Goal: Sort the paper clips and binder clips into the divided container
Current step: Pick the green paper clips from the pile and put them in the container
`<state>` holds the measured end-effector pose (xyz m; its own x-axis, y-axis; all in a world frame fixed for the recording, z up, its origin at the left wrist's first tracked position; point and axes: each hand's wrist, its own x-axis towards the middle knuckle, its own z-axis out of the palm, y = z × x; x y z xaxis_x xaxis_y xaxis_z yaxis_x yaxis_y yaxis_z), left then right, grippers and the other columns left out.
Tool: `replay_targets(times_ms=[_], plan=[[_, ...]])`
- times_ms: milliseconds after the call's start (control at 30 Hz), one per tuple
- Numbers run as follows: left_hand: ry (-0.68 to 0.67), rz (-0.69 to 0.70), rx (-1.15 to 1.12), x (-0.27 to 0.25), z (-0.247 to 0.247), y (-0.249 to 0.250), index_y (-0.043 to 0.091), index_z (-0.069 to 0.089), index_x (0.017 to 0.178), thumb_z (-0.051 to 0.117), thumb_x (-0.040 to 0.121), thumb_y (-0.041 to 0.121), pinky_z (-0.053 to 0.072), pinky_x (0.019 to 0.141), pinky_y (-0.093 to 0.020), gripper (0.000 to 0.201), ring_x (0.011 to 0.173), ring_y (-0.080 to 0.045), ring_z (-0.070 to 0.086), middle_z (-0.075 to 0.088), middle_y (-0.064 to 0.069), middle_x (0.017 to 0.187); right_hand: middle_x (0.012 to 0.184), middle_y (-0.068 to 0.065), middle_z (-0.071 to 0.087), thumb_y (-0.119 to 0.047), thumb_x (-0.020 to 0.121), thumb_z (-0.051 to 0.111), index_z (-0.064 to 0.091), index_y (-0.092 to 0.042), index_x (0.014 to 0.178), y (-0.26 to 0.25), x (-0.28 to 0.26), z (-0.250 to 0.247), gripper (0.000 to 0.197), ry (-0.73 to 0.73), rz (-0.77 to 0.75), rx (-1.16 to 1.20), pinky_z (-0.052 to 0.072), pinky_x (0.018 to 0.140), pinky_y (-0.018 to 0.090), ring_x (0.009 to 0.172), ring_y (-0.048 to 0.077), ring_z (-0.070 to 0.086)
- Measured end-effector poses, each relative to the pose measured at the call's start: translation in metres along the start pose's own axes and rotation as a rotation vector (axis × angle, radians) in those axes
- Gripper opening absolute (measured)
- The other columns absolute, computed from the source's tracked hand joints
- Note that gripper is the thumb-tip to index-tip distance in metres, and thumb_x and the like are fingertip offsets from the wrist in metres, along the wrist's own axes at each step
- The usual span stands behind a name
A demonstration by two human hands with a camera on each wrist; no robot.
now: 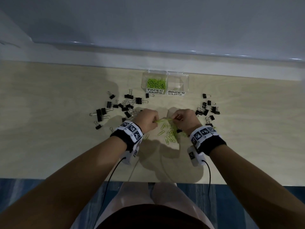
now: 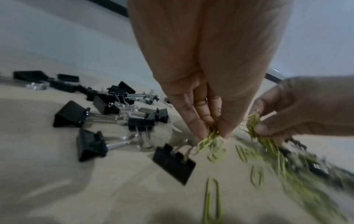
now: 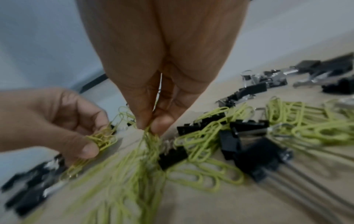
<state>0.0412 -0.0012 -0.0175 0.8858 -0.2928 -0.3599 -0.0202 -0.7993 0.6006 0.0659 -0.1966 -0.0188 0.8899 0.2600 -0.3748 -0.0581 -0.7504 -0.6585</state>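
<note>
The left hand [image 1: 147, 120] pinches a small bunch of green paper clips [image 2: 207, 140] between thumb and fingertips, and the right hand [image 1: 185, 120] pinches the top of another tangle [image 3: 149, 136] that trails down to the loose heap [image 1: 171, 134] lying just below and between the two hands. Holding them this way, hands close together, looks like pulling snagged clips apart so a clean bunch can be carried off. The divided container [image 1: 185, 80] sits well ahead of both hands against the far edge of the table [image 1: 49, 129]; its paper-clip side already holds a green pile [image 1: 156, 83], while the binder-clip side looks nearly bare. Black binder clips [image 1: 115, 106] lie scattered outside the left hand, and more [image 1: 207, 109] outside the right. The head view alone shows the container and its labels; the right wrist view alone reveals binder clips [image 3: 247, 145] mixed in among the green heap under that hand, though much of it is blurred.
</note>
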Motion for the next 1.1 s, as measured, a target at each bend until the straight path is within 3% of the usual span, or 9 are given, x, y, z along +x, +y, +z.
replay_targets(times_ms=[100,233,367,433,600,767,867,967,1100], plan=[[0.115,-0.029,-0.184,0.004,-0.017,-0.002,0.010,0.067,0.090,0.069,0.081,0.013,0.054,0.074,-0.029,0.009,0.075,-0.011,0.060,0.067,0.000,0.086,0.072,0.007,0.071,0.000,0.077,0.070,0.071,-0.010,0.073,-0.009,0.005,-0.011,0.011,0.061,0.091,0.254,0.053,0.062,0.027,0.063,0.015,0.064],[0.260,-0.034,-0.271,0.016,-0.055,0.005,0.010,0.066,0.094,0.067,0.083,0.014,0.047,0.067,-0.014,0.012,0.072,-0.006,0.057,0.064,0.001,0.086,0.075,0.002,0.072,-0.004,0.078,0.072,0.070,-0.012,0.074,-0.043,0.027,-0.037,0.009,0.129,0.028,0.398,0.057,0.072,0.027,0.071,0.016,0.069],[0.398,-0.050,-0.280,0.039,-0.087,0.009,0.008,0.067,0.092,0.068,0.082,0.013,0.053,0.074,-0.023,0.012,0.077,-0.015,0.063,0.068,-0.005,0.089,0.066,-0.005,0.069,-0.005,0.075,0.074,0.067,-0.022,0.066,-0.071,0.067,-0.053,0.020,0.223,-0.067,0.395,0.058,0.070,0.034,0.068,0.017,0.069],[0.450,-0.077,-0.226,0.053,-0.098,0.011,0.008,0.067,0.093,0.067,0.082,0.012,0.054,0.075,-0.025,0.011,0.078,-0.016,0.064,0.069,-0.006,0.090,0.068,-0.003,0.068,-0.005,0.076,0.073,0.065,-0.022,0.066,-0.081,0.084,-0.052,0.022,0.264,-0.076,0.330,0.057,0.069,0.032,0.069,0.017,0.068],[0.381,-0.176,0.033,0.078,-0.101,0.021,0.009,0.069,0.098,0.061,0.084,0.009,0.052,0.085,-0.033,0.016,0.092,-0.026,0.065,0.069,-0.011,0.100,0.088,0.004,0.072,-0.003,0.078,0.066,0.073,-0.014,0.085,-0.091,0.101,-0.034,0.014,0.232,-0.059,0.035,0.056,0.078,0.026,0.079,0.014,0.066],[0.349,-0.108,-0.065,0.065,-0.085,0.018,0.008,0.065,0.106,0.061,0.085,0.009,0.053,0.086,-0.035,0.021,0.090,-0.023,0.065,0.070,-0.009,0.098,0.088,0.005,0.073,-0.003,0.083,0.061,0.072,-0.011,0.090,-0.071,0.071,-0.037,0.015,0.314,-0.142,-0.047,0.054,0.079,0.024,0.076,0.013,0.065],[0.277,-0.068,-0.072,0.035,-0.062,0.014,0.011,0.064,0.109,0.062,0.087,0.014,0.054,0.085,-0.034,0.022,0.087,-0.017,0.065,0.069,-0.004,0.098,0.092,0.006,0.072,-0.002,0.086,0.058,0.071,-0.009,0.093,-0.047,0.034,-0.028,0.016,0.185,-0.185,-0.121,0.056,0.080,0.028,0.079,0.016,0.066],[0.049,-0.035,0.047,0.003,-0.025,0.013,0.013,0.059,0.118,0.061,0.087,0.015,0.049,0.088,-0.029,0.031,0.096,-0.018,0.060,0.062,-0.004,0.108,0.111,0.003,0.064,0.001,0.081,0.058,0.068,-0.016,0.100,-0.029,0.003,-0.007,0.028,-0.071,-0.241,-0.257,0.053,0.089,0.031,0.097,0.018,0.061],[-0.064,-0.031,0.184,-0.017,0.017,0.014,0.011,0.044,0.133,0.068,0.080,0.027,0.043,0.097,-0.041,0.060,0.115,-0.028,0.044,0.043,-0.008,0.122,0.147,0.005,0.034,-0.003,0.069,0.062,0.042,-0.014,0.137,-0.014,-0.010,0.010,0.071,-0.314,-0.370,-0.561,0.040,0.105,0.038,0.131,0.025,0.033]])
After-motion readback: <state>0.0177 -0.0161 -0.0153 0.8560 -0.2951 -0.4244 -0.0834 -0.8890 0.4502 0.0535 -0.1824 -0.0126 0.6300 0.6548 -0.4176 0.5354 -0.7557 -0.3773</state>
